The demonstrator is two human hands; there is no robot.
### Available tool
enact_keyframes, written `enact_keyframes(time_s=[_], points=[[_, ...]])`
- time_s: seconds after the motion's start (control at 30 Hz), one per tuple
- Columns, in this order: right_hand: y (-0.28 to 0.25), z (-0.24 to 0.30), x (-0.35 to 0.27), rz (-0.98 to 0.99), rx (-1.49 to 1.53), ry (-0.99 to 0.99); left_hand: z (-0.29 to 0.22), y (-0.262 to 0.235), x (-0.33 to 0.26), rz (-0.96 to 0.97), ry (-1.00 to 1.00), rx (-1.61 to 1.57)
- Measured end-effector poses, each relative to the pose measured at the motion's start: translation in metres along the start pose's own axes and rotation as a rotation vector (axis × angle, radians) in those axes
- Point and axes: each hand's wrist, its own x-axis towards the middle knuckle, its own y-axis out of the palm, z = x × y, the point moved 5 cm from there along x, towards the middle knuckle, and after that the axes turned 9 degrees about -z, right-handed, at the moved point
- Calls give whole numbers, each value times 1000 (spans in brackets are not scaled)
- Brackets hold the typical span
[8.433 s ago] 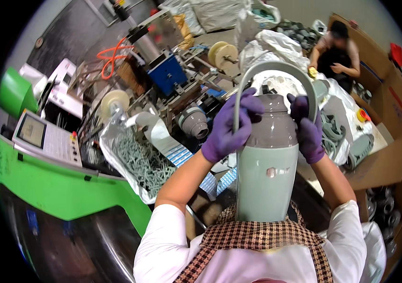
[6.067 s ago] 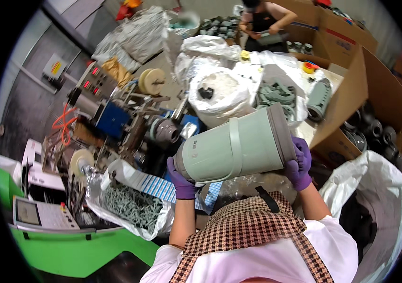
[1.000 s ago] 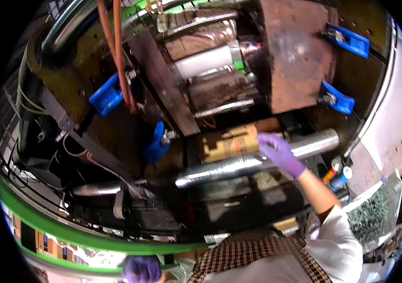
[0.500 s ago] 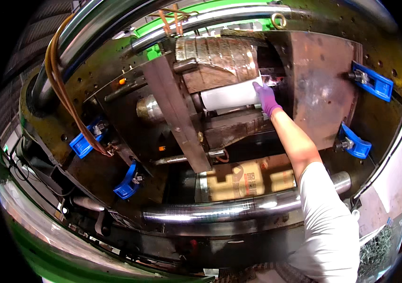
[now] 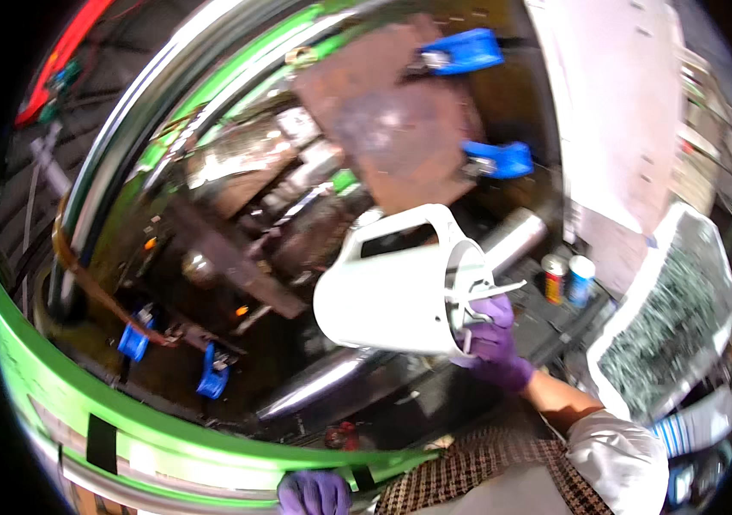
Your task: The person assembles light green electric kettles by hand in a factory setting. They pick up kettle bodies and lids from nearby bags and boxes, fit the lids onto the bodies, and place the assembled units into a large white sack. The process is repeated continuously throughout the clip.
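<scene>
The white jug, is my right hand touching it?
Touching. The head view shows the purple-gloved right hand wrapped around the open end of the white jug, fingers over its rim with no gap, holding it up in front of the machine.

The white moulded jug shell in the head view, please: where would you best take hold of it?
Probably by its arched handle, from above. The white jug shell lies on its side, handle uppermost and free. The right hand holds only its open end, where thin sprue pieces stick out.

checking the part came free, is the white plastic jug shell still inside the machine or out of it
Out: the white plastic jug shell with handle is held in the purple-gloved right hand, in front of the dark metal mould.
</scene>
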Motion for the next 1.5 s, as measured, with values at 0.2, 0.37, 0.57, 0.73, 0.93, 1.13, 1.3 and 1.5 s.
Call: enact_keyframes(time_s=[0.2,0.37,0.57,0.73,0.93,1.13,1.3,1.5], points=[[-227,124,-40,331,-309,453,114,-15,79,71,16,-21],[-335,248,-107,430,-548,631,230,-27,132,-238,-140,-175],[-396,366,-129,468,-827,701,347,12,228,-498,-17,633],[-425,447,-144,345,-1160,815,442,-26,297,-545,21,517],[-408,495,-158,120,-1516,970,520,-74,350,-651,144,551],[-376,454,-162,153,-1565,1146,512,-66,356,-589,426,1283],[-364,424,-160,97,-1608,1105,484,-2,335,-438,643,1644],[-339,402,-144,190,-1532,953,442,203,81,663,275,872]])
